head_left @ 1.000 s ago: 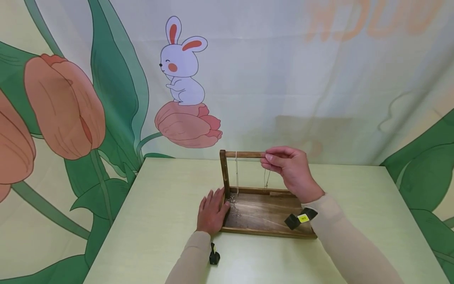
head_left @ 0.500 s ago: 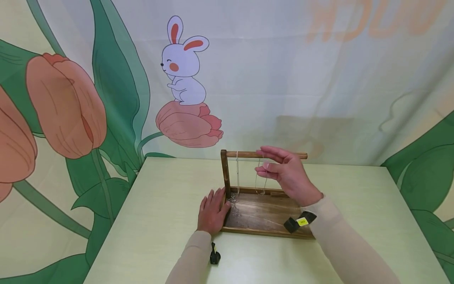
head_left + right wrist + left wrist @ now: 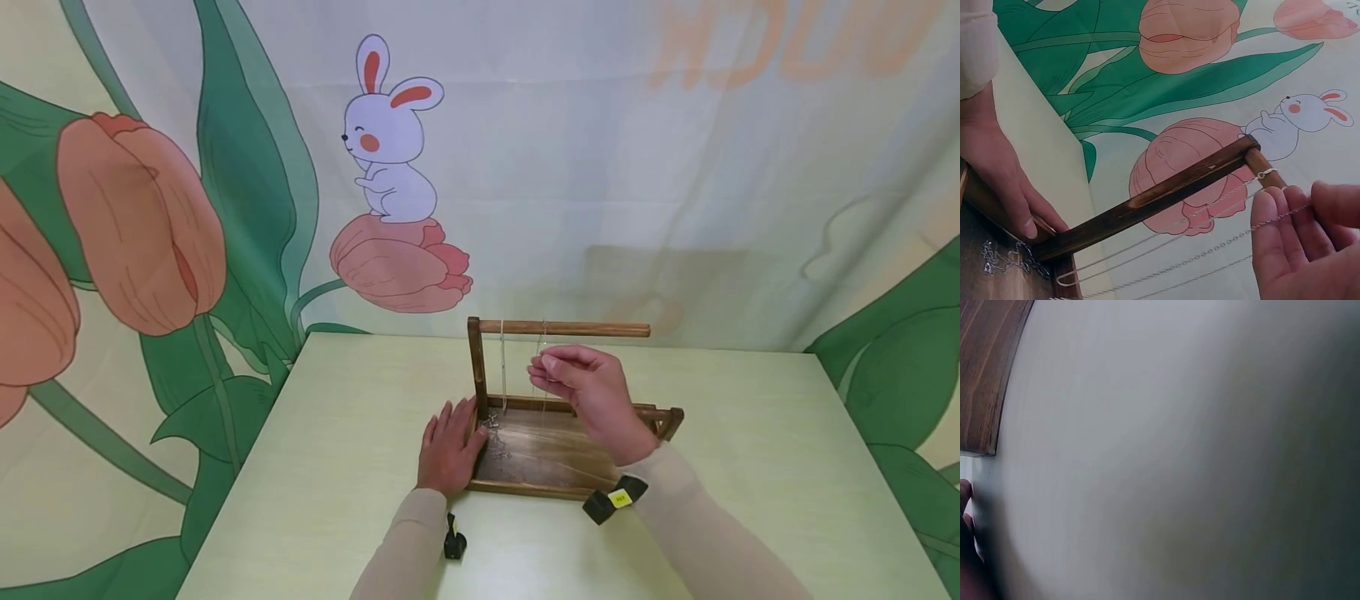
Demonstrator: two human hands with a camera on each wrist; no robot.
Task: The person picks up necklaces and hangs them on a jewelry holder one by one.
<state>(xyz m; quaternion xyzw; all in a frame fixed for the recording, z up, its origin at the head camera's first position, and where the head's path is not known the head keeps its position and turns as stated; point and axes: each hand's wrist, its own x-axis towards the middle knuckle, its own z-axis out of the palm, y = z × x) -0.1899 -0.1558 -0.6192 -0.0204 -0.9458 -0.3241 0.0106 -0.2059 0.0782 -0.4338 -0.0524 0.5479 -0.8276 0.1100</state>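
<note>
A wooden jewellery stand has a tray (image 3: 555,467), an upright post at the left and a crossbar (image 3: 600,329) whose right end is free. My right hand (image 3: 581,383) pinches a thin silver necklace (image 3: 1229,239) between thumb and fingers, just below the crossbar it loops over. Left of it, a second necklace (image 3: 503,367) hangs from the bar near the post. My left hand (image 3: 448,454) rests flat with fingers extended along the tray's left edge. In the right wrist view, a tangled silver chain (image 3: 997,257) lies in the tray by the post.
A shorter wooden piece (image 3: 663,414) with a bar shows at the tray's right side, partly behind my right wrist. The stand sits on a pale table (image 3: 360,400). Behind hangs a curtain (image 3: 525,167) printed with a rabbit and tulips.
My right hand has moved left along the crossbar with the necklace, then dropped below it. The bar's right end has come into view. My left hand stays in place.
</note>
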